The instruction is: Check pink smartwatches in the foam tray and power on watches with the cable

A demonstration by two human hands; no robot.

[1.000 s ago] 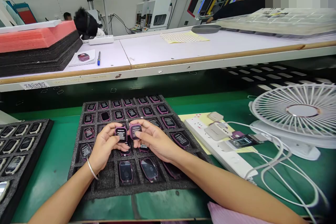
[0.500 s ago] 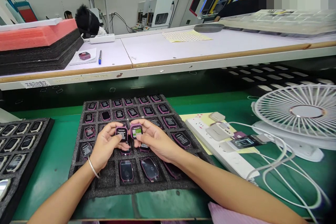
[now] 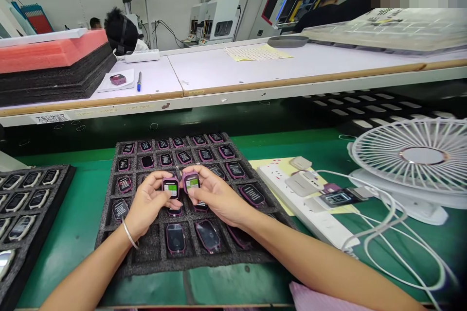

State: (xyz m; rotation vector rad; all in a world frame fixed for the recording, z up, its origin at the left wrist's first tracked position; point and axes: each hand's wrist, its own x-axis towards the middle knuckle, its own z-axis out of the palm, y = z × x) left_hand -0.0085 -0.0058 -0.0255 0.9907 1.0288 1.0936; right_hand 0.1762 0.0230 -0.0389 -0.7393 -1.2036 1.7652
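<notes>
Pinched in my left hand (image 3: 150, 201) is a purple smartwatch body (image 3: 170, 188), its screen lit green and white. My right hand (image 3: 215, 194) grips a second purple smartwatch body (image 3: 191, 181), also with a green and white screen. The two watches are side by side, facing me, just above a dark foam tray (image 3: 146, 265). Purple-rimmed watches sit in its compartments, many with white text on black screens. Two near the front, including one dark-screened watch (image 3: 175, 238), show no text. My hands hide some middle compartments.
Left lies another foam tray (image 3: 60, 194) of pale-rimmed watches. On the right are a white power strip (image 3: 306, 209), cables, a small meter with a display (image 3: 337, 198) and a white fan (image 3: 419, 155). A raised shelf (image 3: 219, 70) runs across the back, bearing foam sheets and a pen (image 3: 139, 81).
The screen of the watch in my left hand has changed from white text to a green and white display. My right hand's watch has tilted slightly.
</notes>
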